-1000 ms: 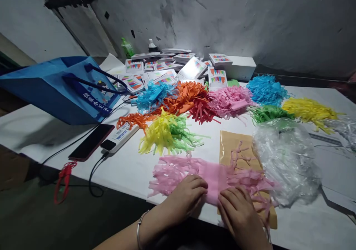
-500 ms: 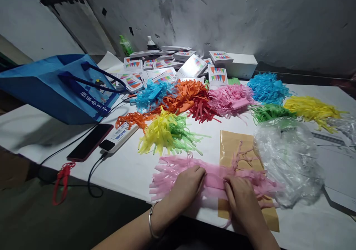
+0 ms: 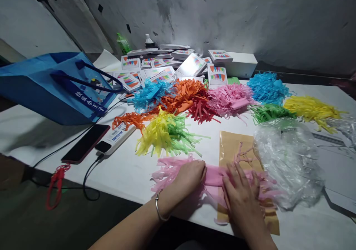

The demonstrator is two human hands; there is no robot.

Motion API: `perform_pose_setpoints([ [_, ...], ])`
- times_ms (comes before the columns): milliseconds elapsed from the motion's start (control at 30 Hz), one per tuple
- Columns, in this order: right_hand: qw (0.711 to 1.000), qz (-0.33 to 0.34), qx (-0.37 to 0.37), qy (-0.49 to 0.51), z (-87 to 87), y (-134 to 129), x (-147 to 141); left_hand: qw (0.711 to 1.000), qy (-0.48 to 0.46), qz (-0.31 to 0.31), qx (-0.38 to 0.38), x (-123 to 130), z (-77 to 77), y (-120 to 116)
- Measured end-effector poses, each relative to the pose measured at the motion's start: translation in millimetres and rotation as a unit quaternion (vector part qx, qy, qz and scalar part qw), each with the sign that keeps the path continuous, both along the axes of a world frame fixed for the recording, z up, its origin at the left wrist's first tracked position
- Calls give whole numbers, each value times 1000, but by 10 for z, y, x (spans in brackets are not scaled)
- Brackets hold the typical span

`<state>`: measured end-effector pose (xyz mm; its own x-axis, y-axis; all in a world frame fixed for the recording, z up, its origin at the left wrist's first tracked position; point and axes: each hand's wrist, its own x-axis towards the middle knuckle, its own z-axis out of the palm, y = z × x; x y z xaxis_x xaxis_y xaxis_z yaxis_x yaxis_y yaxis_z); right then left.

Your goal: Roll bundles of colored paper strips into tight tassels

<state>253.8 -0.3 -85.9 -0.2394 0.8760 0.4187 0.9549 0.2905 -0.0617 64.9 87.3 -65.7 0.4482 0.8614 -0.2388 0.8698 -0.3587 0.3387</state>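
Observation:
A pink tissue-paper tassel [image 3: 213, 176] lies across the near part of the table, its solid band in the middle and cut fringe at both ends. My left hand [image 3: 190, 176] is closed on the band's left part, fingers curled over it. Spread flat on the right side is my right hand [image 3: 241, 190], its fingers stretched over the pink paper. Under that right side lies a brown paper envelope [image 3: 229, 144]. Crumpled clear plastic [image 3: 287, 161] touches the right fringe. Part of the tassel is hidden beneath both hands.
Yellow and green tassels [image 3: 167, 133] lie just beyond. Further back are orange tassels [image 3: 187, 94], a pink bunch [image 3: 232, 98] and blue ones [image 3: 268, 88]. Printed boxes [image 3: 191, 65] are piled by the wall. A phone [image 3: 85, 144], power bank [image 3: 115, 138] and blue bag [image 3: 69, 94] are left.
My right hand has gone from pinching the band to lying flat with spread fingers on the paper. My left hand keeps its hold. The view has shifted slightly.

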Motion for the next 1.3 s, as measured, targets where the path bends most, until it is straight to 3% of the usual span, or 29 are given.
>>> perform_pose_setpoints([
  [133,995,-82,46,-37,-130,-25,199,1000,-4,0,0,-11,-29,10],
  [233,989,-119,82,-41,-124,-114,488,1000,-10,-3,9,-24,-53,2],
  [333,974,-178,139,-26,28,-250,791,1000,-18,-6,17,-40,-82,-3],
  [433,954,-246,173,-6,239,-333,832,999,-30,-10,22,-45,-106,2],
  [500,976,-150,156,16,301,-303,639,999,-37,-10,25,-31,-108,4],
  [567,992,54,108,37,249,-206,334,999,-43,-8,25,-10,-91,2],
  [633,988,137,66,23,112,-79,37,998,-54,-11,24,-5,-53,-1],
  [700,989,137,45,22,-43,25,-154,997,-74,-21,24,-50,1,12],
  [800,990,130,48,26,-187,80,-212,993,-107,-23,39,-244,108,98],
  [933,989,127,61,38,-183,44,-131,986,-114,45,112,-573,307,241],
  [1000,990,113,62,52,-149,26,-110,977,-117,70,166,-620,401,213],
  [1067,991,97,63,67,-115,11,-109,966,-139,26,216,-537,442,91],
  [1133,989,91,79,82,-83,-7,-119,955,-147,-74,247,-363,398,-77],
  [1200,984,108,106,98,-53,-29,-131,942,-134,-156,265,-181,283,-223],
  [1300,980,140,100,102,-36,-74,-128,931,-136,-186,285,-53,80,-328],
])
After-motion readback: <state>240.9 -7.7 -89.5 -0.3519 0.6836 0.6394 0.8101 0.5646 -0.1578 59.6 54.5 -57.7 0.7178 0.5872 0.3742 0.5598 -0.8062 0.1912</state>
